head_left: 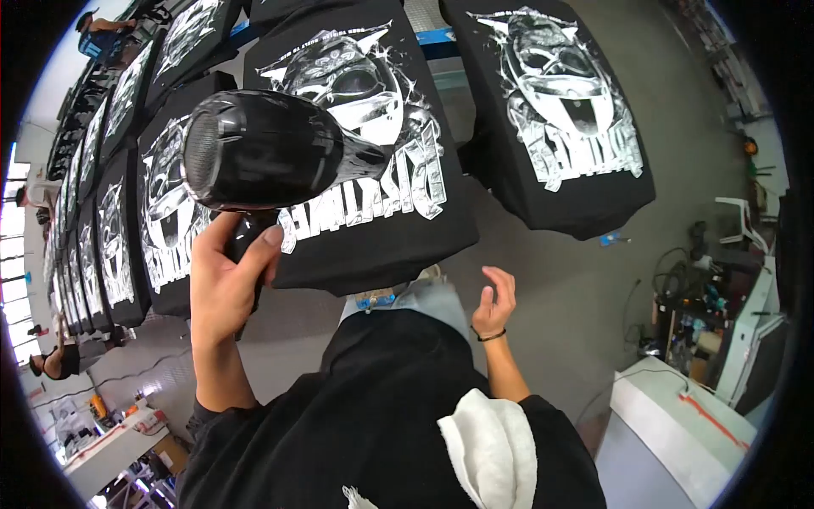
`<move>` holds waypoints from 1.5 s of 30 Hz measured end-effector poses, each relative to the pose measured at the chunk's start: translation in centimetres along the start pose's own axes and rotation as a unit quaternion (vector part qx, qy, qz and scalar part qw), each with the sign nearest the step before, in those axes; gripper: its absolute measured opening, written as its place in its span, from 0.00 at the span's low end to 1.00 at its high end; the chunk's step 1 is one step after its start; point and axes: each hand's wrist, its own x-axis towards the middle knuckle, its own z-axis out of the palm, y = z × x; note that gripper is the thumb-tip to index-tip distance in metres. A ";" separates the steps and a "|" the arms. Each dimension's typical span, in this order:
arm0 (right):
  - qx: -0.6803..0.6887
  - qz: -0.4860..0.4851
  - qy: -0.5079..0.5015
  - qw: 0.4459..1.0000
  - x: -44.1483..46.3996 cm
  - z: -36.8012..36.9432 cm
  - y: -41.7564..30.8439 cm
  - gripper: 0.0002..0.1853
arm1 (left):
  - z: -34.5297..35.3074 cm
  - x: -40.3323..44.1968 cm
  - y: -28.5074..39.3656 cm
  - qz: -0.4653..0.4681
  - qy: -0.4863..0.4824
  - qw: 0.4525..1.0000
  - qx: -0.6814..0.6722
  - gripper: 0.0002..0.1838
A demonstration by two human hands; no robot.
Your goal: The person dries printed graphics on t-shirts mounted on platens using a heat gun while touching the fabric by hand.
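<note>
My left hand (225, 284) is wrapped round the handle of a black hair dryer (263, 148). The dryer's nozzle points right, over a black T-shirt (365, 246) with a white and grey print (373, 102) of a horned mask and large lettering. Part of that print is hidden behind the dryer. Held low in front of my body, my right hand (494, 304) is open and empty, with a dark band on its wrist. To its upper right lies another black T-shirt (509, 191) with the same print.
Several more printed black shirts (119, 246) line up on boards to the left. Two people (106, 38) (64, 360) stand at the far left. At lower right is a white cabinet (670, 424), near a cluttered shelf (687, 331). A white towel (492, 445) hangs on my shoulder.
</note>
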 end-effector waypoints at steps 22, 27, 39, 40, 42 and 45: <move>-0.194 0.559 -0.008 0.806 -12.2 -10.8 14.3 0.25 | -9.2 -4.8 -2.1 -0.087 0.176 0.980 0.043 0.11; -0.161 0.464 0.162 0.856 -0.2 -16.0 15.9 0.21 | -5.1 -4.5 0.4 -0.101 0.035 0.994 0.014 0.12; -0.094 0.270 0.167 0.944 12.1 -28.9 25.3 0.17 | 20.9 -1.2 10.2 -0.051 -0.041 0.998 0.024 0.10; -0.080 0.304 0.158 0.936 11.5 -29.6 26.3 0.17 | 21.5 -0.6 10.2 -0.058 -0.060 0.995 0.048 0.10; -0.054 0.319 0.141 0.935 10.3 -30.3 28.4 0.17 | 24.0 0.2 11.3 -0.060 -0.055 0.995 0.050 0.08; -0.063 0.294 0.118 0.946 12.0 -30.5 26.4 0.16 | 25.7 1.5 11.3 -0.036 -0.068 0.996 0.043 0.08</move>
